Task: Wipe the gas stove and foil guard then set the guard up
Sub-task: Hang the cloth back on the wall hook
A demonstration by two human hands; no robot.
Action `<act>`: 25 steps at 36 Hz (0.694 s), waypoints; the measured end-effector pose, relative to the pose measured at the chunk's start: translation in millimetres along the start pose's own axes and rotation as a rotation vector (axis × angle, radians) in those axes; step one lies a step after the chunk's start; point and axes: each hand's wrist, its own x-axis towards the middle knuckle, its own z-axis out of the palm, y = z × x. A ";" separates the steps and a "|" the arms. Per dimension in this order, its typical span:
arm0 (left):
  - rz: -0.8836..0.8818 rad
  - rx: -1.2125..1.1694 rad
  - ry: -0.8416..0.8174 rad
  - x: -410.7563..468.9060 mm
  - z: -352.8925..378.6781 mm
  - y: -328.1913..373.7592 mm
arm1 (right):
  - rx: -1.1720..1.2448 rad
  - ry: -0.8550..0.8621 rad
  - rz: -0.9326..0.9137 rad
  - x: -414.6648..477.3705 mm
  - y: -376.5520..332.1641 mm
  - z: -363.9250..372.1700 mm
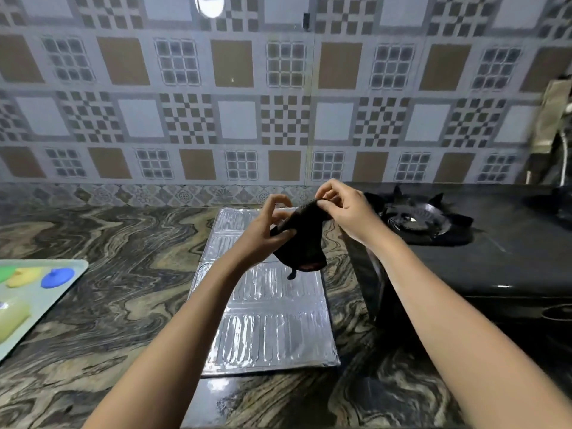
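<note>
A silver foil guard [269,320] lies flat on the marbled counter, left of the black gas stove [483,261]. The stove's left burner [418,219] shows its pan support. Above the guard's far half I hold a dark cloth [305,239] in the air with both hands. My left hand [266,230] grips the cloth's lower left edge. My right hand [343,209] pinches its upper right corner. The cloth hangs down between them, with a small loop at the bottom.
A pale tray [62,292] with green, yellow and blue lidded items sits at the counter's left edge. The patterned tile wall [235,119] rises behind. A cloth and hose [554,125] hang at the far right, beyond the stove.
</note>
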 end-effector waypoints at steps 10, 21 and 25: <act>0.068 0.232 -0.011 68.9 16.3 5.3 | 0.007 -0.108 -0.053 39.8 32.5 -49.9; -0.001 0.335 -0.039 128.1 16.2 5.3 | -0.223 -0.113 -0.093 78.6 74.6 -64.3; 0.007 0.382 -0.055 152.7 7.3 0.7 | -0.269 -0.125 -0.084 99.0 83.4 -61.5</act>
